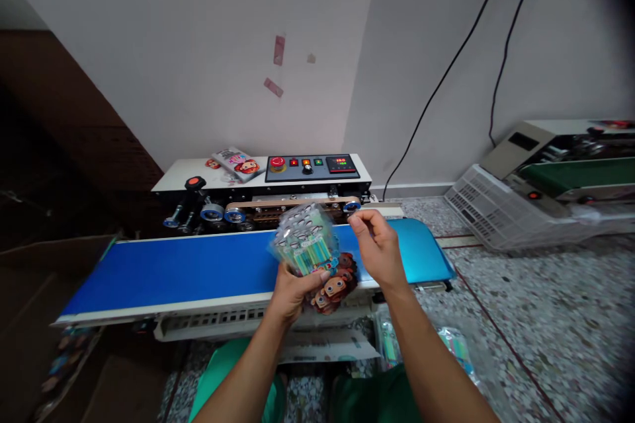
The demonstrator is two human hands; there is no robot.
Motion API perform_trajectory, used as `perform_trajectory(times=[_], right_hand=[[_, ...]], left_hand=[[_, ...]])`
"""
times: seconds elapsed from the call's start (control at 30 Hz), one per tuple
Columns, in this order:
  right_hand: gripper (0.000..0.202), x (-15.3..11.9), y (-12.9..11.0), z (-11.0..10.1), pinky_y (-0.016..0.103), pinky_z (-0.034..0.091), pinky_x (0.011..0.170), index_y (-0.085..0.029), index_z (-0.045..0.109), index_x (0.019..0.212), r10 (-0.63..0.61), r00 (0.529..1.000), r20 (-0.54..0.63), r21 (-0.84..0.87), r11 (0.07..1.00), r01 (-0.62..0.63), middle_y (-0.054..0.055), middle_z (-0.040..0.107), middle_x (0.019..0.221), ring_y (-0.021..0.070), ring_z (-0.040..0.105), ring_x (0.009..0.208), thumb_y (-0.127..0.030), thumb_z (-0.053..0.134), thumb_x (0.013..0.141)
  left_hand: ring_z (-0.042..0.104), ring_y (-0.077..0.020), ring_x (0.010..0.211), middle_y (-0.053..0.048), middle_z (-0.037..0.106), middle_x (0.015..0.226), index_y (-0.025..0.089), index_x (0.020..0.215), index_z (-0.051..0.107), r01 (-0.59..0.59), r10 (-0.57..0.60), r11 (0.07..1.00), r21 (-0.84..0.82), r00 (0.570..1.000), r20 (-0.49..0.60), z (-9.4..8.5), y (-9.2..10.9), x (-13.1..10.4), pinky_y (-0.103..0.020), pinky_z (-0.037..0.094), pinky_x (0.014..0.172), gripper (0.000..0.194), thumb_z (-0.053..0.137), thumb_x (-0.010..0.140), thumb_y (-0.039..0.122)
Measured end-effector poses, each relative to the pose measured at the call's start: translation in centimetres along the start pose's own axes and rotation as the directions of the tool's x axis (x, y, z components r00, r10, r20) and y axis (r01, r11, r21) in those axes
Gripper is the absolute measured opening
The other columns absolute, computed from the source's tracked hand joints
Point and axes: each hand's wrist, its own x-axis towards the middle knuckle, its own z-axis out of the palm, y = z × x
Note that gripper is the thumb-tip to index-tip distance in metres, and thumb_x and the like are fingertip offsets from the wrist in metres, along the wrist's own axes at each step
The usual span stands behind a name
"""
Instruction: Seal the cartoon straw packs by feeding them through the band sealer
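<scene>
My left hand (295, 294) grips a clear plastic bag (305, 234) of green-and-yellow striped sticks with several white-and-black pieces at its top. Cartoon-character cutouts (335, 287) with brown hair show at its lower right, below my left thumb. To the right of the bag, my right hand (380, 248) is raised with thumb and forefinger pinched together; whether anything is between them I cannot make out. Both hands are above the blue conveyor belt (188, 268) of a band sealing machine (228, 195), whose rollers and belt lie just behind the bag.
The sealer's control panel (312, 168) has a red stop button and lit digits. A printed packet (241, 164) lies on its top. Filled bags (454, 347) rest low at the right. A white plastic crate (501, 211) stands beside another machine (570, 165). Cardboard boxes (54, 244) line the left.
</scene>
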Motion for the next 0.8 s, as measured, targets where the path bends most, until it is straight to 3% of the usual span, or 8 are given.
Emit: perform_trajectory(times=[0.17, 0.27, 0.33, 0.53, 0.67, 0.8], right_hand=[[0.027, 0.3, 0.7, -0.3, 0.026, 0.044, 0.073, -0.020, 0.064, 0.100, 0.087, 0.989, 0.119, 0.078, 0.992, -0.096, 0.003, 0.066, 0.094, 0.0160, 0.058, 0.083, -0.039, 0.059, 0.081], [0.023, 0.2, 0.8, -0.4, 0.026, 0.044, 0.071, -0.019, 0.067, 0.087, 0.106, 0.973, 0.206, 0.106, 0.986, -0.129, 0.001, 0.067, 0.083, 0.0156, 0.058, 0.078, -0.040, 0.057, 0.083], [0.024, 0.1, 0.6, -0.5, 0.026, 0.043, 0.070, -0.019, 0.065, 0.083, 0.102, 0.982, 0.156, 0.099, 0.988, -0.119, 0.000, 0.064, 0.078, 0.0148, 0.057, 0.075, -0.040, 0.054, 0.085], [0.026, 0.6, 1.3, -1.8, 0.027, 0.042, 0.070, -0.019, 0.056, 0.089, 0.030, 0.986, -0.162, -0.113, 0.992, -0.049, 0.003, 0.062, 0.082, 0.0158, 0.056, 0.077, -0.040, 0.040, 0.091], [0.030, 1.4, 5.3, -4.6, 0.030, 0.042, 0.069, -0.019, 0.055, 0.092, 0.049, 0.974, -0.222, -0.306, 0.945, -0.117, 0.005, 0.063, 0.082, 0.0190, 0.057, 0.075, -0.043, 0.037, 0.090], [0.029, 1.8, 9.3, -7.0, 0.030, 0.039, 0.066, -0.018, 0.055, 0.091, 0.133, 0.976, -0.174, -0.478, 0.855, -0.202, 0.008, 0.064, 0.078, 0.0213, 0.057, 0.072, -0.038, 0.036, 0.089]], left_hand=[[0.069, -0.0231, 0.075, -0.008, 0.074, 0.086, 0.011, 0.094, 0.066, -0.009, 0.010, 1.000, -0.009, 0.999, 0.046, 0.1, 0.0, -0.2, -0.035, 0.055, 0.075, 0.051, 0.085, 0.047, 0.018], [0.068, -0.0229, 0.075, -0.008, 0.074, 0.085, 0.011, 0.096, 0.065, -0.009, 0.007, 1.000, 0.030, 0.997, 0.072, -0.1, -0.3, -0.2, -0.034, 0.055, 0.074, 0.053, 0.084, 0.048, 0.019], [0.068, -0.0226, 0.075, -0.008, 0.073, 0.085, 0.012, 0.099, 0.065, -0.004, -0.001, 0.999, 0.052, 0.995, 0.099, -0.2, -0.5, -0.2, -0.033, 0.055, 0.073, 0.055, 0.084, 0.049, 0.019], [0.069, -0.0246, 0.073, -0.009, 0.074, 0.085, 0.011, 0.101, 0.065, 0.012, -0.019, 0.998, 0.059, 0.993, 0.116, -0.2, -0.5, -0.4, -0.036, 0.055, 0.070, 0.057, 0.084, 0.049, 0.023], [0.069, -0.0262, 0.072, -0.011, 0.074, 0.085, 0.011, 0.097, 0.066, 0.041, -0.050, 0.997, 0.068, 0.990, 0.133, -0.3, -0.3, -0.3, -0.037, 0.056, 0.068, 0.054, 0.084, 0.049, 0.026], [0.069, -0.0231, 0.071, -0.008, 0.074, 0.082, 0.011, 0.094, 0.066, 0.023, -0.029, 0.998, 0.058, 0.994, 0.108, -0.6, -0.2, -0.1, -0.032, 0.056, 0.067, 0.049, 0.084, 0.049, 0.022]])
